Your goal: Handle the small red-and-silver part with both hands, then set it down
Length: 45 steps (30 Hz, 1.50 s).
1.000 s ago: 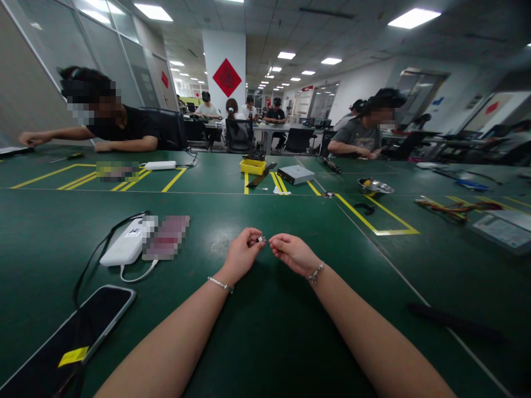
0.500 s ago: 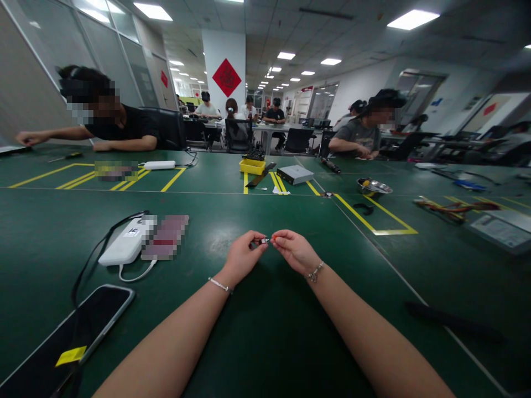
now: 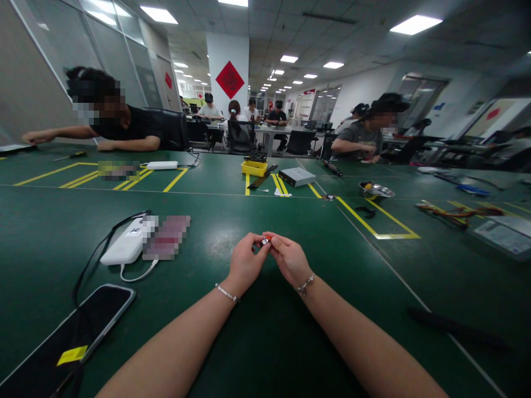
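Note:
Over the green table (image 3: 207, 331), my left hand (image 3: 245, 261) pinches a small silver-and-dark piece (image 3: 264, 242) between thumb and fingertips. My right hand (image 3: 292, 262) is closed on a tiny orange piece (image 3: 268, 237), brought up against the silver one. Both pieces are too small to name, and the fingers cover part of them. Whether the two are joined or only touching I cannot tell. The fingertips of my two hands meet, with the wrists apart.
At the left lie a white power bank (image 3: 128, 241), a blurred pinkish device (image 3: 166, 237) and a phone (image 3: 78, 331). A yellow bin (image 3: 254, 167), grey box (image 3: 297, 177) and metal bowl (image 3: 376, 189) stand farther back. A dark strip (image 3: 456, 327) lies right. Two people sit across.
My right hand has moved left, closing the gap to my left hand. The orange piece now meets the silver-and-dark piece. The view has shifted slightly.

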Each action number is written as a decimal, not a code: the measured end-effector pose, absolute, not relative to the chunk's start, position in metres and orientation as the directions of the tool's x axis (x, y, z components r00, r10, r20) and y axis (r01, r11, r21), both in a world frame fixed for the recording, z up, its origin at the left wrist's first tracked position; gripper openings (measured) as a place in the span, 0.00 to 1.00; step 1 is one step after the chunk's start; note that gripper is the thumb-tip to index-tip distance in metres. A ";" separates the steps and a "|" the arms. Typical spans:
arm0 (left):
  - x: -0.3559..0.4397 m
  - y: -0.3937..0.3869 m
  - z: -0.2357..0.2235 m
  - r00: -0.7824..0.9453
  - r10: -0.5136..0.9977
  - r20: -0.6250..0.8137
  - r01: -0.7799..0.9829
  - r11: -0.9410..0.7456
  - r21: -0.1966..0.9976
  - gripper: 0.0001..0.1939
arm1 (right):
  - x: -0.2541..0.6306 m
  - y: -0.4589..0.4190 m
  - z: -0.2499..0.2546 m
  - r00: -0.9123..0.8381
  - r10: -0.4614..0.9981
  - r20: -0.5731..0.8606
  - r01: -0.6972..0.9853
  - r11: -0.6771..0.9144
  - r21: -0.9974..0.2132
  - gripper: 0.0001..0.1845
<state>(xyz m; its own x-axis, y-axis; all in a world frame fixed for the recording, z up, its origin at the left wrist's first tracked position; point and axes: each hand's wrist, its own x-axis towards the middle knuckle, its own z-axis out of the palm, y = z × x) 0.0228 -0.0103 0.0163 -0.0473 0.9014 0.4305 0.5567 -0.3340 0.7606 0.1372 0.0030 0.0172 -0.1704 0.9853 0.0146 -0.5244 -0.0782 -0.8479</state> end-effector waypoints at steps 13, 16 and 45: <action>0.019 -0.010 0.012 -0.062 0.858 0.510 0.644 -0.356 0.677 0.08 | 0.137 0.000 0.014 -0.300 0.954 -0.015 -0.572 -0.192 -0.798 0.11; 0.018 -0.011 0.013 -0.043 0.850 0.525 0.637 -0.381 0.670 0.08 | 0.138 0.000 0.013 -0.322 0.946 -0.038 -0.576 -0.228 -0.785 0.10; 0.019 -0.001 0.006 0.131 0.875 0.466 0.668 -0.425 0.610 0.15 | 0.156 0.019 0.016 0.071 0.997 0.041 0.013 0.040 -0.999 0.11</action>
<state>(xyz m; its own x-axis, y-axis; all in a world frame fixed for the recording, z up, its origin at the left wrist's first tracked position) 0.0187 -0.0010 0.0064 0.1313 0.8749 0.4662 0.6683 -0.4255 0.6102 0.1564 0.0189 0.0160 0.0707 0.9967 0.0406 0.0131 0.0398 -0.9991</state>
